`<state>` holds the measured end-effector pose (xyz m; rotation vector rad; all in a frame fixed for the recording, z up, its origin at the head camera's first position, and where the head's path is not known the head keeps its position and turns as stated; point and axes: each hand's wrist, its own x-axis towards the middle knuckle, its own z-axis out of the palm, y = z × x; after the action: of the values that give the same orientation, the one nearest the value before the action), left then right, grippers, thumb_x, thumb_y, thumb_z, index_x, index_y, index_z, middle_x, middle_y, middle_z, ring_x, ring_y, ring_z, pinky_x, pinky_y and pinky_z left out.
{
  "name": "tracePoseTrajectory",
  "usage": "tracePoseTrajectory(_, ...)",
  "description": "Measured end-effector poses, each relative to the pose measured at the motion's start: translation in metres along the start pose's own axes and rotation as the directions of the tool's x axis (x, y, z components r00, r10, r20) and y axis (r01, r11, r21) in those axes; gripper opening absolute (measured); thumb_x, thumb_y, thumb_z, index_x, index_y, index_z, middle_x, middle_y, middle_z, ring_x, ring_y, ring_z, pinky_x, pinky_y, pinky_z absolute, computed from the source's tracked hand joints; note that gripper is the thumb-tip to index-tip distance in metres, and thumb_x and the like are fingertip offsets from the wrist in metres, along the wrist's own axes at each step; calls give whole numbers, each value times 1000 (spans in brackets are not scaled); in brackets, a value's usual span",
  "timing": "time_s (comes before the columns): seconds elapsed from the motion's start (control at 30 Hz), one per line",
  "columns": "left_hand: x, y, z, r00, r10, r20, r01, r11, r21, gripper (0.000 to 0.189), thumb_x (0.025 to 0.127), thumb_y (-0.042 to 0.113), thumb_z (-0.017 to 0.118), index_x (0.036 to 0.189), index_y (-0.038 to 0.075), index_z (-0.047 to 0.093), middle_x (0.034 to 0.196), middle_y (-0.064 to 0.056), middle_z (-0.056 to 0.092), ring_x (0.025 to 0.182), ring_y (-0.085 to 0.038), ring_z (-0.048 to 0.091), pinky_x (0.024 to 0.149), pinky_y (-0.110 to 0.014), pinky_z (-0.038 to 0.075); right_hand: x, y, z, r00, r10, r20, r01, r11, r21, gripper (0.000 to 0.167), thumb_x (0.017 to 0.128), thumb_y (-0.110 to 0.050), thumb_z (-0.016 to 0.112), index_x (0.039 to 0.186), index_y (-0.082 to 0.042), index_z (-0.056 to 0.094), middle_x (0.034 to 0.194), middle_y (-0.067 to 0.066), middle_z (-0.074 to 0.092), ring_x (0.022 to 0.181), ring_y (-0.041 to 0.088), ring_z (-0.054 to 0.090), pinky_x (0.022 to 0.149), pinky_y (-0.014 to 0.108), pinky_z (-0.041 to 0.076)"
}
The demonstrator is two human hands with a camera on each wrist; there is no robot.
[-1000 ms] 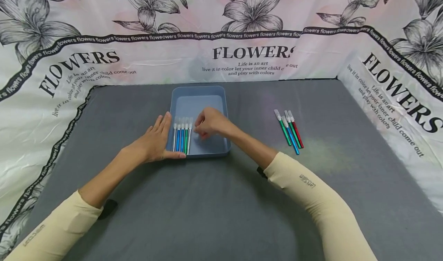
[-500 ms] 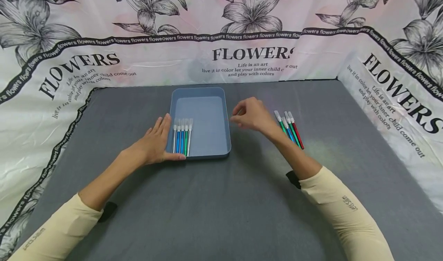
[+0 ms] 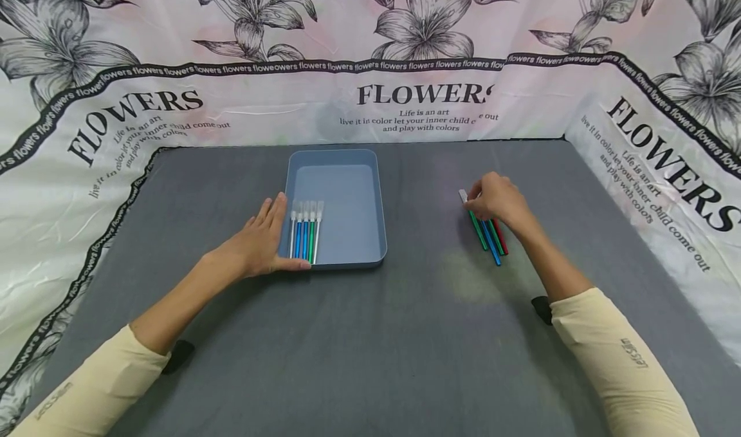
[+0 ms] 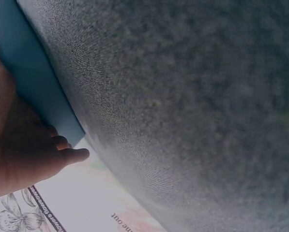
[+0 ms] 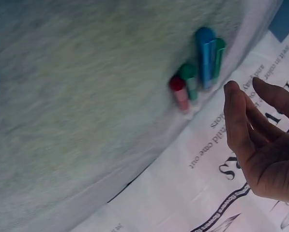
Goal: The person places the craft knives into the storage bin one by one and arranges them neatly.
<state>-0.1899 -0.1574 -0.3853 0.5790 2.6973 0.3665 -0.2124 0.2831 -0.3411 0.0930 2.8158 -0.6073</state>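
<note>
My left hand [image 3: 255,244] lies along the left side of a blue-grey tray [image 3: 353,195], fingers straight and the thumb at its front rim. In the left wrist view the palm is against the tray's outer wall [image 4: 35,72]. Inside, several slim pen-like sticks [image 3: 305,231] with whitish caps stand side by side at the left: silver, blue and green. My right hand [image 3: 499,197] is over the capped ends of a loose group: a blue stick [image 5: 205,55], a red one [image 5: 180,94] and two green ones. The right wrist view shows thumb and fingers bent, apart, with nothing between them.
Grey cloth [image 3: 370,347] covers the table. A white sheet [image 3: 428,112] printed with flowers and lettering rises behind it and along both sides. Cream sleeves [image 3: 625,353] cover both forearms.
My right hand has moved from inside the tray, out past its right wall, to the loose sticks at the right. The left hand stays at the tray.
</note>
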Motion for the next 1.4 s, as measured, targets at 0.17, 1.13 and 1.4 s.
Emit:
tracePoseTrajectory(0.17, -1, 0, 0, 1000, 2, -5, -2, 1000, 1, 140, 84, 74, 72, 165, -1, -14, 176, -20, -15, 164, -45, -8, 129, -67, 10, 0, 8, 3, 1000, -4, -2, 4, 1000, -18, 24, 98, -15, 68, 109, 5, 75, 84, 16, 79, 80, 32, 75, 74, 49, 58)
tracePoseTrajectory(1.13, 1, -2, 1, 1000, -1, -16, 1, 1000, 19, 139, 84, 75, 71, 165, -2, -12, 176, -20, -13, 164, -45, -6, 129, -69, 12, -1, -6, 4, 998, 15, -60, -17, 999, -39, 20, 95, -13, 69, 103, 3, 77, 87, 18, 78, 71, 27, 76, 68, 45, 57)
tracePoseTrajectory(1.4, 1, -1, 0, 1000, 0, -13, 0, 1000, 16, 139, 84, 76, 70, 165, -1, -12, 176, -21, -13, 164, -45, -6, 128, -69, 13, -12, -27, 1, 998, -18, -67, 20, 999, 25, 26, 94, -14, 69, 111, 5, 76, 113, 26, 76, 76, 25, 77, 78, 48, 61)
